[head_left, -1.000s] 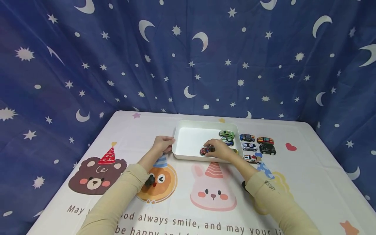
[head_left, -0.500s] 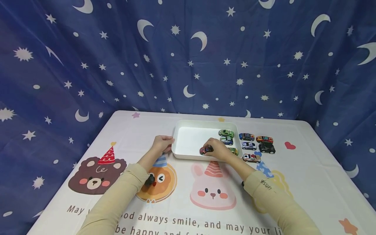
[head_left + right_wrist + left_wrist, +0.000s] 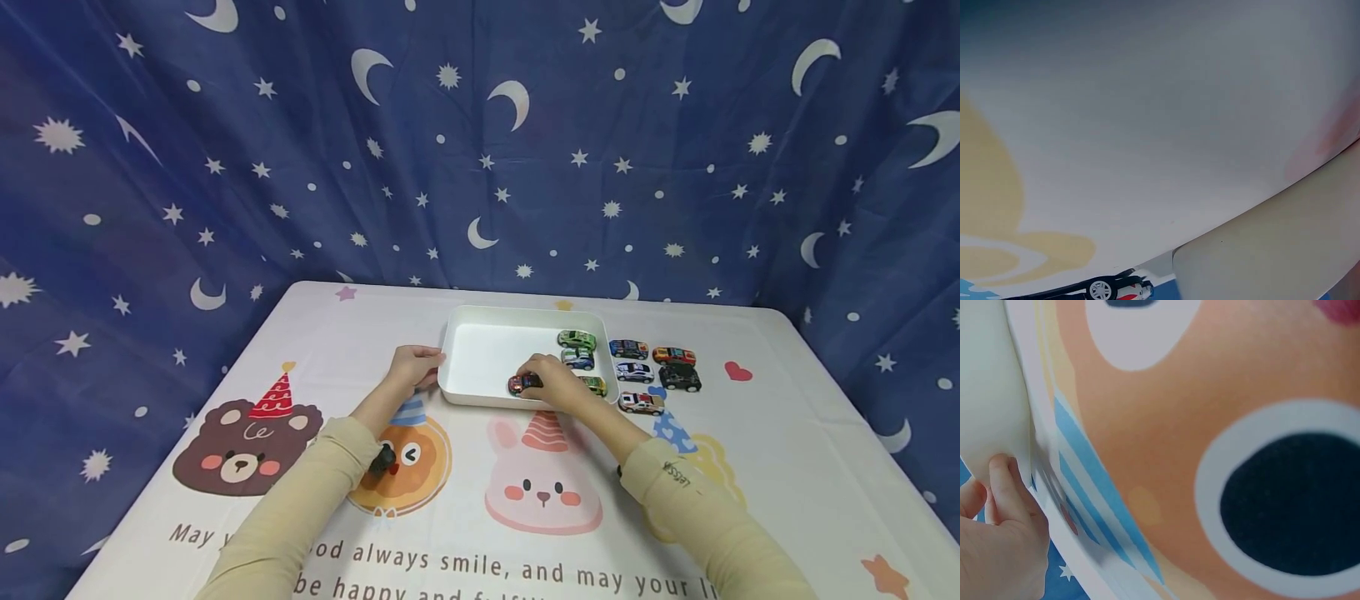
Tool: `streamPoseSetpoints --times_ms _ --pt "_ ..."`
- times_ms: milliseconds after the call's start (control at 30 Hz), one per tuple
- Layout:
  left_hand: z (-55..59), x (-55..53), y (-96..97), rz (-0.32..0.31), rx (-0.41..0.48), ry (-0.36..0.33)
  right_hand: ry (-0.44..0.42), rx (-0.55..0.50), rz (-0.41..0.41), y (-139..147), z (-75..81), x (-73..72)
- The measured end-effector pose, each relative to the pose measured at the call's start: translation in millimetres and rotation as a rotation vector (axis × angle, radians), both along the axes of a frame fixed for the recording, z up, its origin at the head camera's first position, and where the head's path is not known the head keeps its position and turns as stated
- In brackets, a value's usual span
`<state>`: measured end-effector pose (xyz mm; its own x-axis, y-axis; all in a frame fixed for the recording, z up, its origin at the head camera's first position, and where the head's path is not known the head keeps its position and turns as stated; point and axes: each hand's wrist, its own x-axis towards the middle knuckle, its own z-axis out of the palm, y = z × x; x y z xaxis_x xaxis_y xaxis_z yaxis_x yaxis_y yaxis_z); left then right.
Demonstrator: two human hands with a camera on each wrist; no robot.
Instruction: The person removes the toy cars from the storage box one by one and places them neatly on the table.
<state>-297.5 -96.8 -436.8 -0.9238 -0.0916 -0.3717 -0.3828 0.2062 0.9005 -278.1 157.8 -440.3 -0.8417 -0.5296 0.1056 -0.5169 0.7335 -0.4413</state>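
In the head view a white tray (image 3: 480, 333) lies on the table. My left hand (image 3: 415, 367) holds its left end; the left wrist view has the fingers of that hand (image 3: 1007, 537) against the tray wall (image 3: 994, 381). Inside the tray, near its front wall, my right hand (image 3: 553, 382) grips a dark red toy car (image 3: 521, 384), partly covered by the fingers. A green toy car (image 3: 577, 339), a blue-and-white one (image 3: 578, 358) and a yellow-green one (image 3: 596, 385) sit at the tray's right end. The right hand is out of sight in the right wrist view.
Right of the tray stand several more toy cars, among them a black one (image 3: 680, 377), an orange-red one (image 3: 673, 356) and a white-and-red one (image 3: 641, 403). A blue star-patterned curtain (image 3: 480, 167) hangs behind the printed tablecloth (image 3: 795, 467).
The right hand has shifted slightly left with the dark red car, and more of the yellow-green car shows behind it. The left hand stays at the tray's left end.
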Motion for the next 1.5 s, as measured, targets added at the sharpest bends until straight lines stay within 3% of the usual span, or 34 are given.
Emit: streamPoseSetpoints --times_ms 300,633,1100,1500 --pt "2.8 0.7 0.8 0.005 -0.013 -0.005 -0.022 -0.014 -0.014 2.6 -1.0 -2.4" --pt "3.2 2.1 1.6 -0.010 -0.037 -0.001 0.059 -0.072 0.100 11.5 5.6 2.1" --pt "1.5 2.4 1.0 0.001 -0.006 0.011 0.012 -0.063 0.043 18.7 11.9 10.9" --pt "1.8 2.7 0.3 -0.003 0.014 0.020 0.066 -0.099 0.017 30.8 24.9 22.5"
